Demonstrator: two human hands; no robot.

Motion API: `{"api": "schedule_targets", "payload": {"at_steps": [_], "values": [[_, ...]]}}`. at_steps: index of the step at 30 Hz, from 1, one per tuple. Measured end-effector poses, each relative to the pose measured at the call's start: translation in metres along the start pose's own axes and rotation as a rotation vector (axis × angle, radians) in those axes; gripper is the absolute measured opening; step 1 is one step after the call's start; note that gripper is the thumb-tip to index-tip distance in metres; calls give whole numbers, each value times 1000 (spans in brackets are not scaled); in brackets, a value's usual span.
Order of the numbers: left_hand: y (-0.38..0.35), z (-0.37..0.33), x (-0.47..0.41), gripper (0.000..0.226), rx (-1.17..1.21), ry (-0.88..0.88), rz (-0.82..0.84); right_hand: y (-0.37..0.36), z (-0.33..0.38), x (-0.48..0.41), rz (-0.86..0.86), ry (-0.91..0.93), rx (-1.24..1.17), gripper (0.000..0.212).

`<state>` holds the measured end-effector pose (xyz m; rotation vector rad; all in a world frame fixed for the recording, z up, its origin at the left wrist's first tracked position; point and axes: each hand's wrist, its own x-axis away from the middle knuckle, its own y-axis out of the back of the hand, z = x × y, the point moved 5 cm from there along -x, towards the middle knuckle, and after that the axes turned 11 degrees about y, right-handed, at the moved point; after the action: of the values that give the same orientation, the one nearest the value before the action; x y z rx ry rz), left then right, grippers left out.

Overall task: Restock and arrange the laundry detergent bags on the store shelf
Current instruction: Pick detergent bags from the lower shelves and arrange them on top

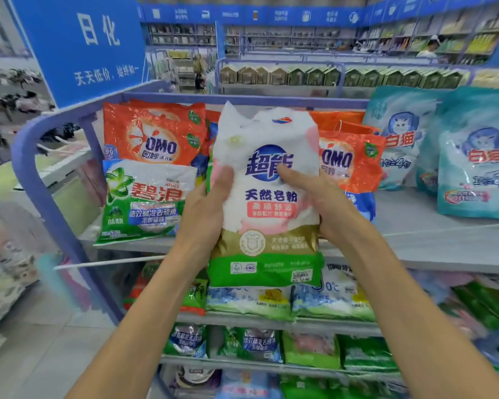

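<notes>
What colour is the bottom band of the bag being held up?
Green, on the held bag, under a gold band; head view.

A white, pink and green Chaoneng detergent bag (267, 197) is being held upright, front facing the camera, before the top shelf (415, 228). At its 9 o'clock a green Ariel bag (144, 200) is leaning against orange OMO bags (153, 133); at 3 o'clock another OMO bag (350, 162) and teal White Cat bags (473, 168) are standing.

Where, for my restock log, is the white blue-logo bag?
Head view, centre: left hand and right hand hold the white bag before the top shelf, between OMO bags.
</notes>
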<state>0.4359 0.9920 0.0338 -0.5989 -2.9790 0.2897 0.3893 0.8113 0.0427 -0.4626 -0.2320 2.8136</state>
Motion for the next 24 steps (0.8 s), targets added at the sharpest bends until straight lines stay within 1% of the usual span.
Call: {"api": "schedule_targets", "payload": {"at_steps": [3, 4, 6, 8, 11, 13, 16, 18, 21, 24], "values": [[-21, 15, 24, 30, -46, 41, 3, 24, -13, 34, -9, -94, -16, 49], [-27, 22, 30, 35, -40, 73, -3, 31, -15, 44, -33, -88, -14, 48], [-41, 37, 42, 40, -19, 154, 20, 45, -12, 66, -102, -66, -30, 38], [-55, 45, 56, 39, -3, 185, 61, 54, -9, 89, -148, -69, -59, 28], [-73, 56, 77, 41, 37, 223, 136, 63, -2, 119, -170, -108, -97, 33], [-81, 62, 89, 36, 61, 230, 153, 69, 5, 135, -196, -119, -127, 35], [-92, 71, 102, 32, 95, 265, 188, 80, 14, 158, -211, -132, -112, 39], [-97, 77, 110, 33, 117, 297, 210, 88, 16, 175, -221, -134, -89, 38], [-106, 97, 119, 39, 152, 385, 243, 105, 4, 215, -222, -171, -61, 30], [-120, 122, 133, 41, 198, 473, 240, 122, -15, 274, -272, -267, -47, 34]]}}
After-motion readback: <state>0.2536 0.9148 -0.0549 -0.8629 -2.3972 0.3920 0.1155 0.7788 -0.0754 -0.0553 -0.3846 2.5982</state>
